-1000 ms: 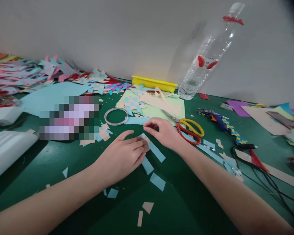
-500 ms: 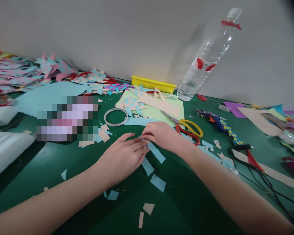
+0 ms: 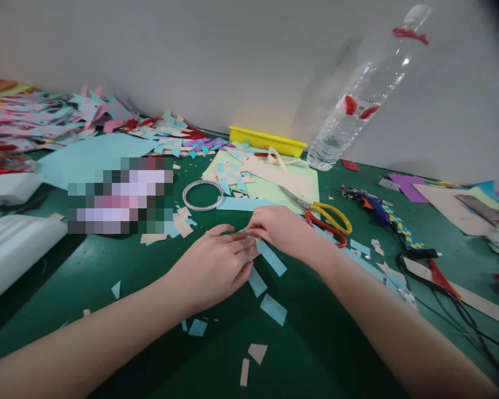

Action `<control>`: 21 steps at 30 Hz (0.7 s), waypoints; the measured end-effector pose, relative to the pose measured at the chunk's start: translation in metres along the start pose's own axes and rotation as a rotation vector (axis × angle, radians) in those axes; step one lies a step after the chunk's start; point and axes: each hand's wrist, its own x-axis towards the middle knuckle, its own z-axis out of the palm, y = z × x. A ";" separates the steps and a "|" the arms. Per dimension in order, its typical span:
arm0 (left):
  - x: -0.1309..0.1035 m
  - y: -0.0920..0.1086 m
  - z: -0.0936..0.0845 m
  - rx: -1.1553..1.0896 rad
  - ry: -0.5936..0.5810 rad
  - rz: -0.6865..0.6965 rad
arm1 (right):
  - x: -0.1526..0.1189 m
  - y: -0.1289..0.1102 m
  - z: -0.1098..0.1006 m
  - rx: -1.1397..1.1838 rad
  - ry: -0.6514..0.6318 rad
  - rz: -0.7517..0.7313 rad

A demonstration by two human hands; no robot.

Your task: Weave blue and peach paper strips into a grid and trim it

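Observation:
My left hand point(image 3: 216, 265) and my right hand point(image 3: 279, 230) meet at the middle of the table. Between their fingertips they grip a small woven paper piece, mostly hidden, from which blue paper strips point(image 3: 271, 258) and a bit of pale pink paper stick out. The fingers of both hands are closed on it; the left thumb and index finger rise slightly. Just below lies a loose blue paper scrap point(image 3: 274, 310). Beyond my right hand rest scissors point(image 3: 335, 219) with one yellow and one red handle, blades pointing up and left.
A roll of tape point(image 3: 203, 196) lies left of the pale green sheet point(image 3: 311, 180). At the wall stand a yellow tray point(image 3: 268, 142) and a tilted-looking clear bottle point(image 3: 357, 105). Paper scraps, a pixelated object point(image 3: 120, 197) at left and black cables point(image 3: 453, 302) at right surround my arms.
The view has turned slightly left, so everything sits a little farther right. Both hands keep hold of the paper piece, with only slight finger movement.

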 end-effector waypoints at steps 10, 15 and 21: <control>0.000 0.001 -0.002 0.000 0.036 -0.016 | -0.002 0.001 0.002 0.054 0.038 -0.014; 0.000 0.001 -0.002 0.001 0.031 -0.024 | -0.002 0.002 0.001 0.083 0.052 -0.027; 0.000 0.000 -0.001 0.005 0.000 -0.024 | -0.001 -0.002 0.000 0.048 0.016 0.020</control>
